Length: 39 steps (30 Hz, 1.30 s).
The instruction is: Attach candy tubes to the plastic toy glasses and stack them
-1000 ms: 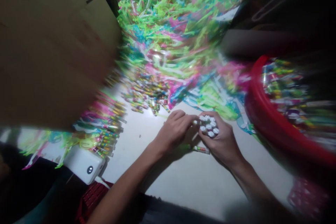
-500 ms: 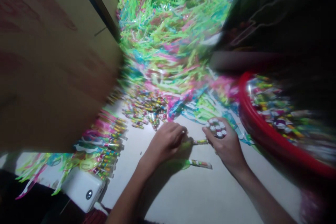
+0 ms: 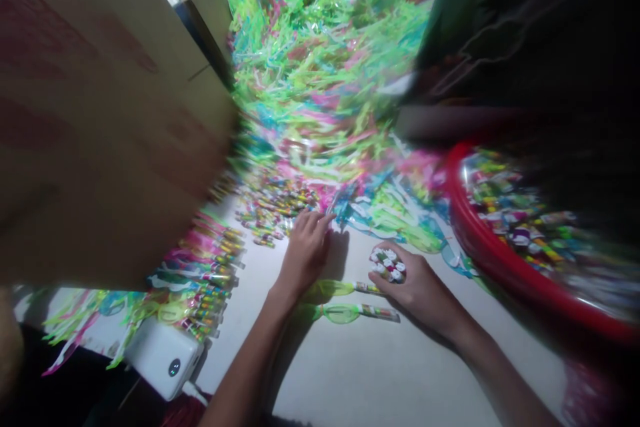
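My right hand (image 3: 413, 283) is wrapped round a bundle of small tubes (image 3: 388, 265) whose white ends face up. My left hand (image 3: 309, 247) is raised over the white tabletop (image 3: 340, 373), fingers somewhat apart, with nothing visible in it. Between and below the hands lie two yellow-green plastic strips, an upper one (image 3: 333, 288) and a lower one (image 3: 343, 312), each joined to a small candy-filled tube at its right end. Beyond my left hand is a pile of loose colourful tubes (image 3: 270, 203).
A red basin (image 3: 465, 220) of small tubes stands at the right. Green, pink and blue strips (image 3: 330, 67) heap up at the back. Finished-looking rows of tubes with strips (image 3: 213, 280) lie left, beside a white power bank (image 3: 165, 360). A cardboard box (image 3: 110, 133) blocks the upper left.
My left hand has moved away from the upper strip, up toward the tube pile, and its fingers have spread. My right hand with the bundle has shifted slightly left and down.
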Available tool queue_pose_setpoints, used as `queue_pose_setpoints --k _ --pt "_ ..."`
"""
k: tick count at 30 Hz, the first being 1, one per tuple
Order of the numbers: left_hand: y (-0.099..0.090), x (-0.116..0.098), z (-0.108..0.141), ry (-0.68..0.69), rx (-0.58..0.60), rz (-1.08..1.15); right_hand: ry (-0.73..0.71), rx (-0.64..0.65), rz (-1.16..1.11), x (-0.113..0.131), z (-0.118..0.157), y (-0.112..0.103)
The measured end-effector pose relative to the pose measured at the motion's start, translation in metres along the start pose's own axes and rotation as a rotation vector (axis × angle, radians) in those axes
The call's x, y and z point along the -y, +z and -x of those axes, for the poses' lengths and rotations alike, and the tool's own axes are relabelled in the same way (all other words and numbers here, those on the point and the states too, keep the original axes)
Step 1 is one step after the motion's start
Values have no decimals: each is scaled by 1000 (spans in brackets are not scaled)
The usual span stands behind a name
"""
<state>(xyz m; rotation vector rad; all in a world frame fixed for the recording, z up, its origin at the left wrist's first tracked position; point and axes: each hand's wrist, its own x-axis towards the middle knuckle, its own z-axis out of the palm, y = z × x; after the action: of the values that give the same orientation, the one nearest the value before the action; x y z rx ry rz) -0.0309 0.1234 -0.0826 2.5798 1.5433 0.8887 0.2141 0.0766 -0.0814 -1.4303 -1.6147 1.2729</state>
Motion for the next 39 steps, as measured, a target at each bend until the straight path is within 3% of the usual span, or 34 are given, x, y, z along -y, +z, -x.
queue_pose_setpoints --k 6,12,14,16,19,21,24,27,32,36,39 --pt "-25 -15 0 -67 -85 560 74 -91 -173 -8 1 4" --pt "-30 -30 -5 -451 -312 1205 172 -14 -448 7 6 2" --pt "-31 -32 -8 -568 -320 1357 147 17 -546 13 7 -1" --pt "-31 -33 -8 -633 -250 1429 151 24 -609 16 7 -3" --pt "-28 -34 -3 -549 -50 1267 164 -8 -634 18 6 -3" --pt "-25 -37 2 -350 50 966 149 -30 -641 19 6 -1" --pt "-20 -39 6 46 53 522 117 -72 -653 21 6 2" --pt "-18 -38 5 280 -21 267 110 -136 -645 19 6 3" --pt "-22 -35 2 411 -45 74 171 -121 -580 11 5 1" --pt "-22 -33 4 430 -50 23 209 -158 -541 11 7 2" --pt "-21 -32 6 423 -48 9 153 -167 -500 11 7 3"
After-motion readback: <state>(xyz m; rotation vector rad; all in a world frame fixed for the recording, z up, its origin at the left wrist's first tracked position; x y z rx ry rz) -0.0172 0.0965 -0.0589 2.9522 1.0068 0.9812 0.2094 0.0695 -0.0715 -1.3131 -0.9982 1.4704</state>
